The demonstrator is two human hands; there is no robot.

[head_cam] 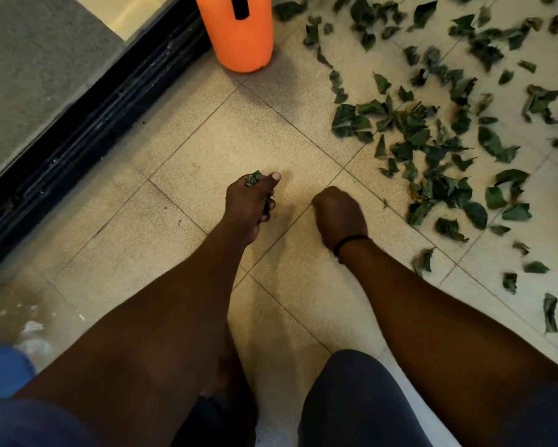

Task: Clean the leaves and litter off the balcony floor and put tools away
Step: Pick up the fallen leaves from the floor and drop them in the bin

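Green leaves [432,137] lie scattered over the beige tiled balcony floor [206,150], mostly at the right and upper right. My left hand [250,204] hovers over the middle of the floor, closed around a small bunch of leaves [253,179] that pokes out above the fingers. My right hand [339,216], with a black band at the wrist, is a fist just to its right, knuckles down near the floor. What the fist holds is hidden. The nearest leaves lie a short way right of it.
An orange cylindrical container [239,33] with a black strap stands at the top centre. A black sliding-door track [77,140] runs diagonally along the left, with grey carpet [29,59] beyond. My knees in dark shorts fill the bottom edge.
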